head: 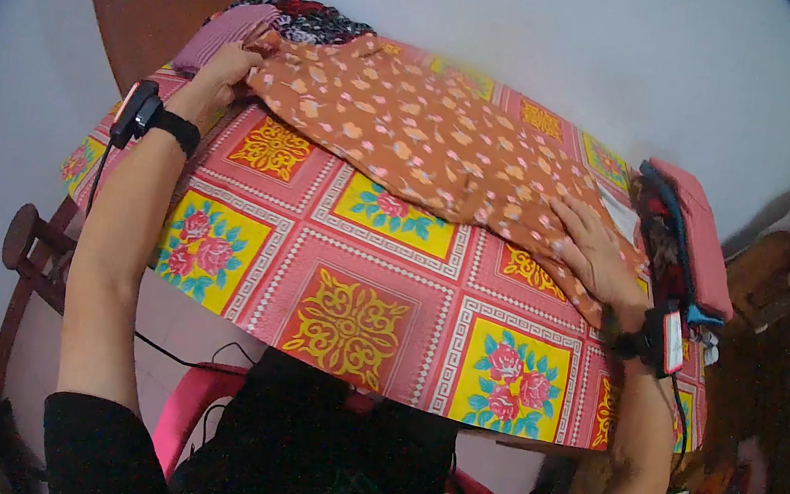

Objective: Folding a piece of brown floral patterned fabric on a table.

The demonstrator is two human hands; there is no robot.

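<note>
A brown garment printed with orange and pink flowers lies stretched lengthwise across the table. Its left end is pinched in the fingers of my left hand. Near the other end, my right hand rests flat on the fabric with its fingers spread. A small white patch shows at the garment's right end, just beyond my right fingers. What it belongs to, I cannot tell. Each of my wrists wears a black strap with a small device on it.
The table wears a pink and yellow patterned tablecloth. Behind my left hand lie a folded mauve ribbed cloth and a black, white and red patterned cloth. Folded pink and blue cloths are stacked at the right edge. A wall rises behind.
</note>
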